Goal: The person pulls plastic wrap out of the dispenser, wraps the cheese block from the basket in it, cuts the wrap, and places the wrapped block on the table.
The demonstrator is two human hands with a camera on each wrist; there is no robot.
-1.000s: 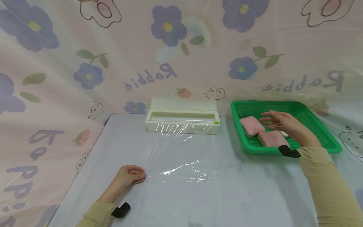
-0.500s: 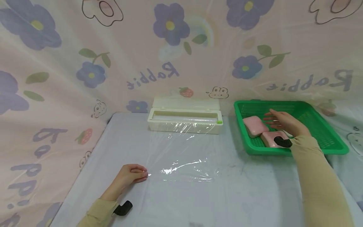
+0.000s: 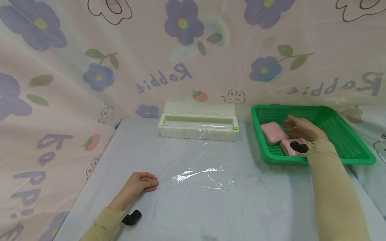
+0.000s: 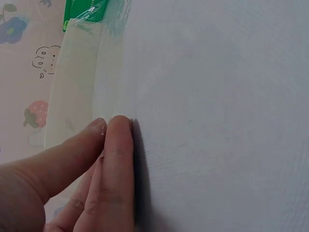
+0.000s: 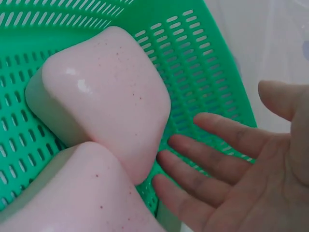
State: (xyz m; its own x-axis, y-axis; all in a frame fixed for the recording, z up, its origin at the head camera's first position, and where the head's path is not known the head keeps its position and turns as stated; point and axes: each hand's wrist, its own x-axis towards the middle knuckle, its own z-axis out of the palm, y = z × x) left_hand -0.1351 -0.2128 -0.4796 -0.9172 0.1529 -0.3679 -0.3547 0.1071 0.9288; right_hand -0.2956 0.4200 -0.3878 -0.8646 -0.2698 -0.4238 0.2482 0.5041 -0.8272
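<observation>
My left hand [image 3: 140, 182] pinches the near left corner of a sheet of cling film [image 3: 196, 175] between thumb and fingers. The film stretches over the table from a white cling film dispenser [image 3: 199, 134], whose lid stands up. Inside a green basket [image 3: 349, 140], my right hand [image 3: 306, 130] is spread open beside two pink, rounded square blocks with pale sides. The farther pink block [image 5: 111, 92] lies just left of the fingertips; the nearer pink block [image 5: 87, 198] is partly hidden by the wrist mount in the head view. The right hand holds nothing.
The white-covered table [image 3: 187, 214] carries the dispenser at the back and the basket at the back right. A patterned cloth [image 3: 120, 50] hangs behind and along the left. A small green slider [image 3: 235, 128] sits at the dispenser's right end.
My right forearm has swung slightly left and its wrist has turned, with the hand staying over the basket. The left hand keeps its hold on the film. The head view has shifted slightly.
</observation>
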